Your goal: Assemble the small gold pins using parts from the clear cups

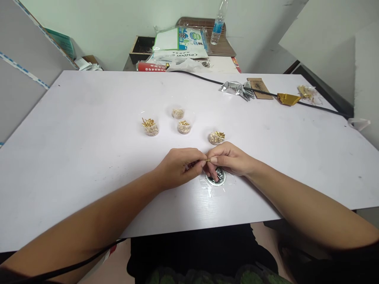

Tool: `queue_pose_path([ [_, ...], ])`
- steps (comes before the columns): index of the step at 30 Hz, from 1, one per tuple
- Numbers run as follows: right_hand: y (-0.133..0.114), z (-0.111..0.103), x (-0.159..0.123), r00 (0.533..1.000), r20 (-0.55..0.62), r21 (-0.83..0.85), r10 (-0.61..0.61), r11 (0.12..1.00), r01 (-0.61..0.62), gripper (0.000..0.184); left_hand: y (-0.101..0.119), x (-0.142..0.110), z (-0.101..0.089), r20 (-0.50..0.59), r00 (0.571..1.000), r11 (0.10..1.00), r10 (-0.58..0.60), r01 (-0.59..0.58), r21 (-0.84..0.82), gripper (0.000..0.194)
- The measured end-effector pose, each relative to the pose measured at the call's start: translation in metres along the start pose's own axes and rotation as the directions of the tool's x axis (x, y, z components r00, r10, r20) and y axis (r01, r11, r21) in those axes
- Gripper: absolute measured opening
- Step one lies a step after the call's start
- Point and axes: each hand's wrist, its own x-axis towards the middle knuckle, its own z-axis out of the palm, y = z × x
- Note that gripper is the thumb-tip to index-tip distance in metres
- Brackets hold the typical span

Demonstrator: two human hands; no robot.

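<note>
My left hand [184, 167] and my right hand [232, 157] meet above the front middle of the white table. Between their pinched fingertips is a small thin gold-coloured piece [208, 160], one end at each hand; its exact kind is too small to make out. Under my right fingers lies a round dark disc with a pale rim [221, 179], partly covered by them, on a clear plastic sheet [210, 192]. Just beyond my right hand stands a small clear cup of gold pieces [216, 137].
Farther left stand clear cups of small gold pieces [151, 128], [184, 127] and paler pieces [178, 113]. A black cable [201, 77] crosses the table's back, by silver foil packets [236, 88], a gold packet [288, 99] and a brown card [260, 88]. Behind stands a water bottle [217, 28].
</note>
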Motion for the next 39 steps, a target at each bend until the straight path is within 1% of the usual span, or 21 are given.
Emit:
queue_pose_path([
  [6,0.001,0.001,0.000,0.999,-0.023,0.056,0.037,0.998,-0.036,0.033,0.000,0.000,-0.001,-0.004,1.000,1.000,-0.020,0.019,-0.023,0.016],
  [10,0.003,0.006,0.001,0.996,-0.090,0.054,-0.001,0.999,0.006,0.035,0.000,-0.001,-0.001,-0.010,0.996,0.997,-0.083,0.083,-0.008,0.016],
  [12,0.005,0.012,0.001,0.989,-0.137,-0.041,-0.050,0.998,0.044,0.039,0.000,-0.001,-0.002,-0.023,0.989,0.990,-0.144,0.144,-0.001,0.017],
  [14,0.007,0.018,0.001,0.973,-0.199,-0.197,-0.120,0.977,0.081,0.038,0.001,-0.001,-0.002,-0.049,0.980,0.981,-0.194,0.195,0.008,0.016],
  [16,0.010,0.023,0.000,0.922,-0.344,-0.303,-0.177,0.950,0.069,0.033,0.001,-0.001,-0.002,-0.072,0.973,0.975,-0.220,0.221,0.009,0.015],
  [17,0.011,0.026,0.001,0.903,-0.385,-0.323,-0.192,0.944,0.063,0.032,0.001,-0.001,-0.002,-0.075,0.971,0.973,-0.228,0.229,0.002,0.015],
  [18,0.012,0.027,0.001,0.894,-0.398,-0.326,-0.206,0.942,0.072,0.031,0.001,-0.001,-0.002,-0.073,0.969,0.971,-0.237,0.237,-0.010,0.015],
  [21,0.013,0.030,0.003,0.890,-0.388,-0.332,-0.239,0.937,0.107,0.029,0.001,0.000,-0.002,-0.065,0.964,0.966,-0.258,0.256,-0.040,0.019],
  [24,0.014,0.028,0.004,0.873,-0.373,-0.389,-0.315,0.907,0.161,0.027,0.001,-0.001,-0.002,-0.069,0.969,0.971,-0.238,0.237,-0.023,0.020],
  [27,0.012,0.026,0.003,0.859,-0.322,-0.459,-0.398,0.859,0.226,0.026,0.002,-0.002,-0.002,-0.055,0.985,0.985,-0.162,0.165,0.052,0.021],
  [29,0.010,0.027,0.001,0.858,-0.318,-0.458,-0.404,0.858,0.234,0.027,0.006,-0.001,-0.005,-0.057,0.995,0.989,-0.083,0.090,0.122,0.020],
  [31,0.008,0.028,0.000,0.860,-0.352,-0.428,-0.370,0.880,0.204,0.026,0.013,0.003,-0.013,-0.111,0.994,0.977,-0.007,0.031,0.212,0.017],
  [33,0.007,0.030,0.000,0.863,-0.384,-0.406,-0.329,0.900,0.162,0.023,0.021,0.015,-0.028,-0.207,0.978,0.946,0.037,0.033,0.324,0.016],
  [34,0.008,0.031,0.001,0.869,-0.381,-0.404,-0.316,0.902,0.151,0.021,0.025,0.025,-0.038,-0.246,0.968,0.926,0.048,0.049,0.375,0.016],
  [35,0.008,0.031,0.001,0.877,-0.367,-0.414,-0.310,0.899,0.144,0.019,0.029,0.036,-0.049,-0.271,0.962,0.901,0.033,0.089,0.425,0.018],
  [36,0.009,0.031,0.002,0.887,-0.345,-0.429,-0.306,0.892,0.141,0.017,0.031,0.049,-0.061,-0.268,0.963,0.866,0.028,0.111,0.488,0.020],
  [37,0.009,0.031,0.003,0.895,-0.321,-0.448,-0.308,0.883,0.144,0.015,0.031,0.064,-0.072,-0.253,0.967,0.815,-0.002,0.148,0.559,0.022],
  [38,0.010,0.031,0.003,0.902,-0.301,-0.470,-0.309,0.871,0.141,0.014,0.030,0.079,-0.084,-0.239,0.970,0.748,-0.053,0.197,0.634,0.025],
  [39,0.010,0.030,0.004,0.907,-0.286,-0.495,-0.309,0.858,0.136,0.012,0.027,0.094,-0.094,-0.205,0.965,0.654,-0.161,0.260,0.711,0.027],
])
